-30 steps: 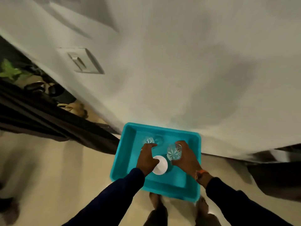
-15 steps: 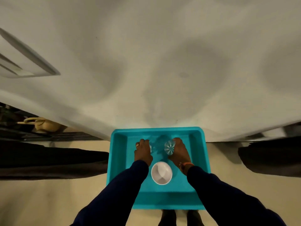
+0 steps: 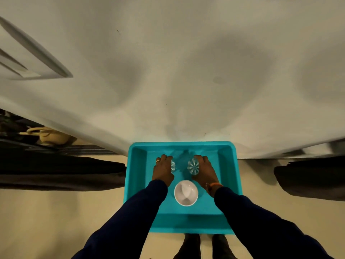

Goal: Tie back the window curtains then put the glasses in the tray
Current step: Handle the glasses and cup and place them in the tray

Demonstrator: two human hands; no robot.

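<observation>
While both glasses sit inside the turquoise tray (image 3: 228,184), the left hand (image 3: 162,171) grips the left glass (image 3: 173,165) and the right hand (image 3: 204,170) grips the right glass (image 3: 192,166). Risk: careless release could knock glass against glass (or the white bowl (image 3: 186,192) just beside).

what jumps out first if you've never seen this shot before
The bright teal tray low in the centre, against the pale wall, draws the eye first. Inside it, the left hand and right hand each grip a clear cut glass, side by side. A white cup stands in the tray just nearer the person, between the dark sleeves.
</observation>
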